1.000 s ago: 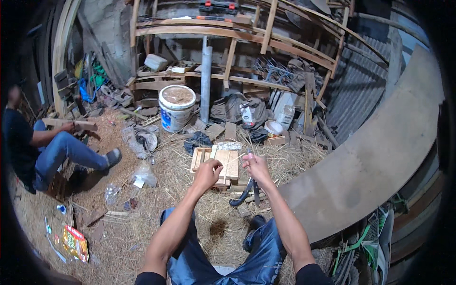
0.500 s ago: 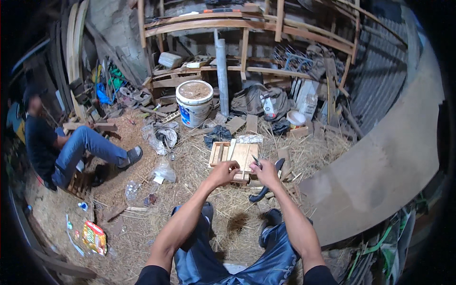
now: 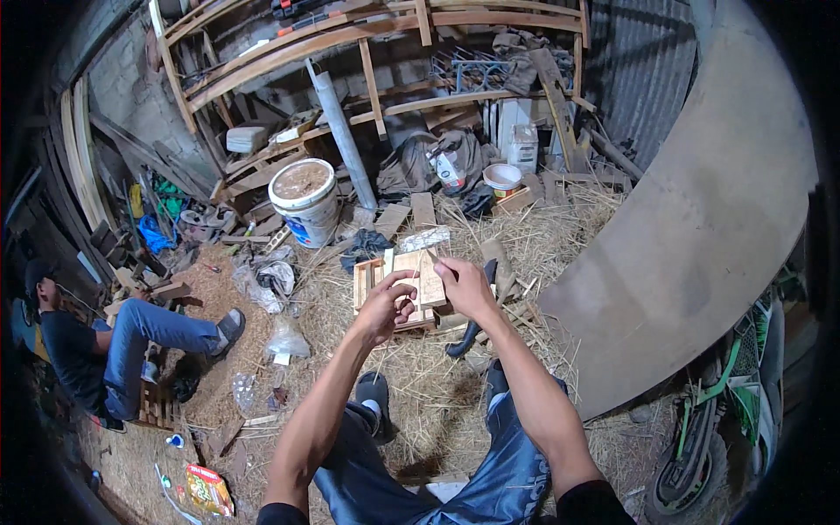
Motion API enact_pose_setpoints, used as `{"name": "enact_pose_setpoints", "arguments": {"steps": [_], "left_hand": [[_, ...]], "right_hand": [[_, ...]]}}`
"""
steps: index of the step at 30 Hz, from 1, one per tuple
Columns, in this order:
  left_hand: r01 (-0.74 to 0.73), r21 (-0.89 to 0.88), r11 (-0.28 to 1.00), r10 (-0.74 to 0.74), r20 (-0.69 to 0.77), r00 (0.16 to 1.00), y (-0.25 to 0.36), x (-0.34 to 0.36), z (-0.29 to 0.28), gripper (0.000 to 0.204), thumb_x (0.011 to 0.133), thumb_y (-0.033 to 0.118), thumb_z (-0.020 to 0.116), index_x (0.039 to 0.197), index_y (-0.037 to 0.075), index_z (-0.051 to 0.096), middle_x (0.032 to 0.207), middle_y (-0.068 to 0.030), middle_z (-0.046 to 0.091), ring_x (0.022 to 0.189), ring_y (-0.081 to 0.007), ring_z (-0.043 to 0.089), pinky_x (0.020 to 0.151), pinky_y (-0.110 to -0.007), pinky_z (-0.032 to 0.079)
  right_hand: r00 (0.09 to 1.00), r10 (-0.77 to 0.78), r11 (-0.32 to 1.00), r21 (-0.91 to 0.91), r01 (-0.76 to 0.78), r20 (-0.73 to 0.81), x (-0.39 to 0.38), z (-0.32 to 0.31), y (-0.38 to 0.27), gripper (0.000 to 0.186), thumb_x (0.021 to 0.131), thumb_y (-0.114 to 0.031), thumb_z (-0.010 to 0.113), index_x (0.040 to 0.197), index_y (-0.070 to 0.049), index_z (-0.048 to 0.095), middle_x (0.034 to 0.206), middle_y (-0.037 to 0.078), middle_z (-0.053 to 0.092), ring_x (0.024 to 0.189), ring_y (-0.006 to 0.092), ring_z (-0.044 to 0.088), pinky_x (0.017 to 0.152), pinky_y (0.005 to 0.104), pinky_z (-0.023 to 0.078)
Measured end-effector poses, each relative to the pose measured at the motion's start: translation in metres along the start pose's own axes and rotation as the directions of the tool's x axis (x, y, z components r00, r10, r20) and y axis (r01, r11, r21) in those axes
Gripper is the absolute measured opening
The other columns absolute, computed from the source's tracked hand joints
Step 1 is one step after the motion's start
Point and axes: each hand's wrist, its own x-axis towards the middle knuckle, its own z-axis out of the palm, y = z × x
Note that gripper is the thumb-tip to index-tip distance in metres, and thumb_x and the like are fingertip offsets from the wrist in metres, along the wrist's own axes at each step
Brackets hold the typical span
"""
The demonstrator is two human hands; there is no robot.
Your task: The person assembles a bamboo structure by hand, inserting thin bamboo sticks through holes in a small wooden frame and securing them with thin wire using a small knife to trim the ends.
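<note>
- Both hands hover over the small pale slatted wooden crate (image 3: pixel 398 284): left hand (image 3: pixel 385 308) has fingers curled loosely, pinching nothing I can make out; right hand (image 3: pixel 464 287) is half closed, can't tell if it holds anything.
- Crate sits on the straw-covered floor (image 3: pixel 420 402), just past the knees.
- White plastic bucket (image 3: pixel 305 201) stands further back; another person (image 3: pixel 96 350) sits off left.

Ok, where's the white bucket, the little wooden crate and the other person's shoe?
White bucket (image 3: pixel 308 213): head view, on its side wall.
Wooden crate (image 3: pixel 365 282): head view, on its left slats.
Person's shoe (image 3: pixel 231 325): head view, on the dark upper.
</note>
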Motion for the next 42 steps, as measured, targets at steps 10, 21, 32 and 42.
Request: {"name": "enact_pose_setpoints", "arguments": {"steps": [10,21,32,42], "left_hand": [[0.009,-0.129,0.992,-0.001,0.066,0.998,-0.003,-0.011,-0.023,0.05,0.094,0.013,0.049,0.141,0.019,0.035,0.069,0.0043,0.043,0.05,-0.0036,0.032,0.041,-0.018,0.022],[0.093,-0.233,0.968,-0.048,0.189,0.981,0.002,-0.011,-0.033,0.054,0.094,0.012,0.046,0.145,0.018,0.028,0.065,0.005,0.037,0.048,-0.0033,0.029,0.039,-0.019,0.021],[0.123,-0.28,0.952,-0.065,0.208,0.976,0.013,-0.02,-0.03,0.05,0.096,0.013,0.045,0.143,0.019,0.03,0.063,0.0074,0.029,0.043,-0.0021,0.022,0.034,-0.018,0.016],[0.118,-0.262,0.958,-0.071,0.182,0.981,0.013,-0.02,-0.032,0.055,0.095,0.012,0.045,0.146,0.019,0.025,0.067,0.0052,0.033,0.044,-0.0024,0.025,0.035,-0.018,0.018]], "right_hand": [[0.993,-0.069,0.983,-0.164,0.084,0.095,-0.003,0.015,-0.039,0.03,0.09,-0.029,0.058,0.112,-0.01,0.066,0.092,0.015,0.068,0.082,0.0288,0.065,0.072,0.0359,0.049],[0.967,0.081,0.968,0.212,-0.134,0.24,0.008,0.016,-0.029,0.046,0.084,-0.021,0.068,0.128,-0.012,0.056,0.072,-0.003,0.052,0.069,0.0049,0.046,0.069,0.0239,0.043],[0.989,-0.059,0.973,0.228,0.027,0.134,0.003,0.025,-0.025,0.043,0.085,-0.019,0.066,0.126,-0.014,0.058,0.076,0.005,0.063,0.067,0.0069,0.049,0.07,0.0272,0.046],[0.992,-0.095,0.97,0.231,0.074,0.081,0.003,0.03,-0.032,0.037,0.087,-0.016,0.063,0.121,-0.003,0.059,0.111,0.015,0.065,0.097,0.0168,0.063,0.087,0.0309,0.047]]}}
